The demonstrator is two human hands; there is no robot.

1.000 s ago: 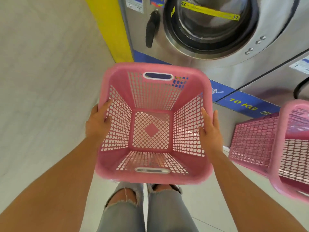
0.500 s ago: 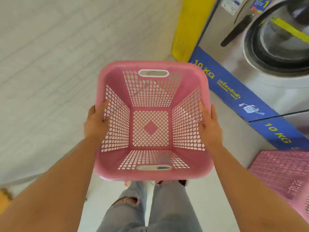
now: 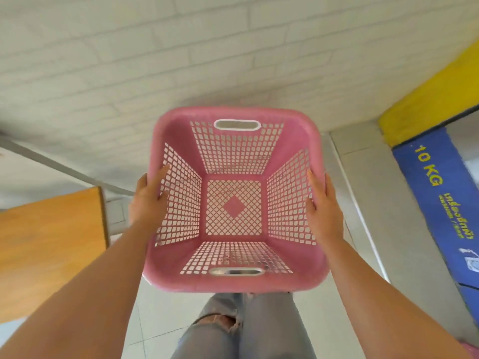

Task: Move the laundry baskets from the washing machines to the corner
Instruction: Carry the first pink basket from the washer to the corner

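Between the left hand (image 3: pixel 149 203) and right hand (image 3: pixel 324 206), pink laundry basket (image 3: pixel 181 278), both hands gripping its side rims

Both hands are pressing on the pink basket (image 3: pixel 234 283): the left hand (image 3: pixel 149 200) is covering its left rim and the right hand (image 3: pixel 324 206) its right rim, so neither side is lying open for a grip. The far handle slot (image 3: pixel 237 124) and the near handle slot (image 3: pixel 236 271) are staying uncovered. The basket's inside is standing empty. Ahead, the white brick wall (image 3: pixel 129 60) is closing the way. An orange panel (image 3: pixel 49 244) is blocking the left edge of the floor, and the blue panel marked 10 KG (image 3: pixel 438 193) is bounding the right. Pale floor (image 3: pixel 363 193) is lying open between basket and blue panel.
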